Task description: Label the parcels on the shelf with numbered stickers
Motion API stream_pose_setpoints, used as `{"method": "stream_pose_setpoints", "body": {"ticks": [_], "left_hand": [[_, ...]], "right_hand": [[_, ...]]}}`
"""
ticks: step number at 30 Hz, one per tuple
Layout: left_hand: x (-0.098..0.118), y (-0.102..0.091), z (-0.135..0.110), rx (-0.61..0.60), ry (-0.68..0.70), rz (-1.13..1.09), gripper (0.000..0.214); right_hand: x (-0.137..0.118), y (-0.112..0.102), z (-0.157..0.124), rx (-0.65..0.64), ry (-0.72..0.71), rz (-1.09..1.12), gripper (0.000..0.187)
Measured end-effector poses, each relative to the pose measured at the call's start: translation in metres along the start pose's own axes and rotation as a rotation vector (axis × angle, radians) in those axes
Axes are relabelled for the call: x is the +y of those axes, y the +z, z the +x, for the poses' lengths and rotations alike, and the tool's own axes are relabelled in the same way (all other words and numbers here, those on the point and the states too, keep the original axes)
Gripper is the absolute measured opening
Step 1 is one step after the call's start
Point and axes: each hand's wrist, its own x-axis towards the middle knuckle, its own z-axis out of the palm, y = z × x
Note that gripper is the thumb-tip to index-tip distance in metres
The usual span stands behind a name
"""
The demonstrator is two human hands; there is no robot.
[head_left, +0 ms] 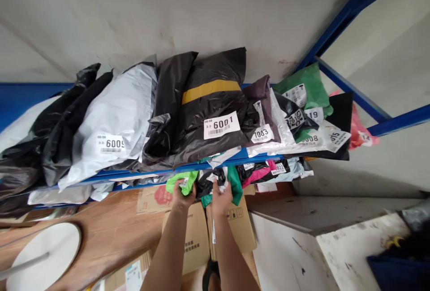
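Note:
Both my arms reach up under a blue shelf (188, 167). My left hand (183, 194) is closed on a bright green parcel bag (181, 181) on the level below the shelf. My right hand (221, 197) grips a black bag with a white label (211, 179), next to a darker green bag (235, 185). On top of the shelf lie many numbered mailer bags: a black one with a yellow stripe labelled 6001 (215, 102), a grey one labelled 6009 (117, 111), and one labelled 7003 (264, 116).
Cardboard boxes (196, 237) stand on the wooden floor below my hands. A white round stool (47, 250) is at the lower left. A dirty white ledge (302, 246) and blue shelf struts (352, 89) are to the right. More bags (302, 102) crowd the shelf's right end.

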Motion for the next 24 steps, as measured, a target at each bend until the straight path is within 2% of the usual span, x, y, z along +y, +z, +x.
{"method": "stream_pose_setpoints", "body": {"ticks": [3,6,8,10,12,15,19,21,24], "left_hand": [[-0.006,0.004,-0.002,0.039,0.002,0.011,0.021],[-0.006,0.012,-0.007,0.082,-0.074,0.063,0.022],[-0.007,0.015,-0.017,0.105,-0.109,0.099,0.022],[-0.011,0.011,-0.039,0.109,-0.119,0.129,0.020],[-0.017,-0.004,-0.071,0.100,-0.115,0.160,0.015],[-0.028,-0.043,-0.133,0.104,-0.101,0.231,0.004],[-0.034,-0.093,-0.204,0.148,-0.055,0.402,0.024],[-0.033,-0.106,-0.226,0.157,-0.021,0.502,0.032],[-0.029,-0.112,-0.251,0.149,0.027,0.595,0.035]], "right_hand": [[-0.008,0.020,0.021,-0.083,-0.101,-0.008,0.054],[-0.009,0.029,0.041,-0.142,-0.165,-0.044,0.050],[-0.010,0.032,0.052,-0.179,-0.197,-0.057,0.045],[-0.010,0.033,0.060,-0.216,-0.221,-0.052,0.038],[-0.011,0.033,0.065,-0.247,-0.232,-0.037,0.034],[-0.015,0.032,0.062,-0.246,-0.200,-0.018,0.030],[-0.028,0.034,0.043,-0.149,-0.071,-0.009,0.031],[-0.038,0.034,0.033,-0.126,-0.015,-0.003,0.032],[-0.056,0.022,0.026,-0.138,0.036,0.028,0.044]]}}
